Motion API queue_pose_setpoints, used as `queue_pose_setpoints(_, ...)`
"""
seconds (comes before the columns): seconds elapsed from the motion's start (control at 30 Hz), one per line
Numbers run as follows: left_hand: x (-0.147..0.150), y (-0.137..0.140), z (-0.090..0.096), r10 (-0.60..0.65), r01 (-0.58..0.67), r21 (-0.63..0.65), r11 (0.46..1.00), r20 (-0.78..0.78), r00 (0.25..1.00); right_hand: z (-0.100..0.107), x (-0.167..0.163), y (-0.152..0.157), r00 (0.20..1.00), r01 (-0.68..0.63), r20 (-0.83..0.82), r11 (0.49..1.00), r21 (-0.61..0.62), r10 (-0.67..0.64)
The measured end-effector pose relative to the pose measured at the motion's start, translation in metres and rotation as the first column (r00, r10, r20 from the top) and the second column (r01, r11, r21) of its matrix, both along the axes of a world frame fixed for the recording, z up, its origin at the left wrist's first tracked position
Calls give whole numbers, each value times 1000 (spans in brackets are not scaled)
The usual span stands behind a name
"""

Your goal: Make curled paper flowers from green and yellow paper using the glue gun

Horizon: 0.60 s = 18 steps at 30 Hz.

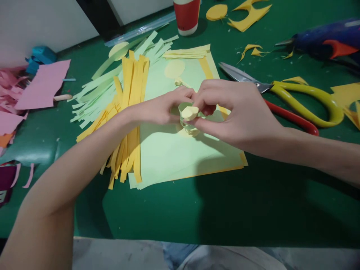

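Currently a red cup (186, 17), contents unseen, stands near the tabletop's (157, 213) far edge; left hand (162, 107) and right hand (237, 108) pinch curled paper (190, 112).

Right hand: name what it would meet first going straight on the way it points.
The right hand would first press the small pale yellow paper piece it touches, then probably the left hand; depth is unclear.

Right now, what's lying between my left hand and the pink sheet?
In the head view, going from your left hand to the pink sheet: yellow paper strips, then light green strips, then green tabletop and a pale stick.
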<state>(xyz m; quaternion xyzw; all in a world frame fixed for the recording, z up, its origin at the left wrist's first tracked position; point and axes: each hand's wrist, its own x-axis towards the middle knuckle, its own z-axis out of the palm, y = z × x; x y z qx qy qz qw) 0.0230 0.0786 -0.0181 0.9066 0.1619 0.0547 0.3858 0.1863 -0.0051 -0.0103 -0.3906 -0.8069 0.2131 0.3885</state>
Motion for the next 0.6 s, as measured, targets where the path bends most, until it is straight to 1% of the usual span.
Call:
queue_pose_setpoints(0.07,1,0,2,6,-6,-10,1000,8,1000,0,0,0,1000,18,2,1000,5,-18)
queue_pose_setpoints(0.2,2,0,2,20,-18,-78,997,27,999,-1,-2,-1,1000,29,-7,999,27,-28)
queue_pose_setpoints(0.37,2,1,2,49,-50,-144,988,-14,999,-1,-2,-1,1000,26,2,1000,12,-26)
queue_pose_setpoints(0.43,3,1,2,40,-43,-169,985,-21,999,-2,-1,-1,1000,20,1,1000,24,-20)
queue_pose_setpoints(0.53,4,1,3,22,-20,-157,987,7,1000,-3,0,-1,1000,10,-1,999,47,-10)
queue_pose_setpoints(0.6,4,1,2,21,-15,-133,991,49,999,-1,0,-1,1000,13,8,1000,27,-13)
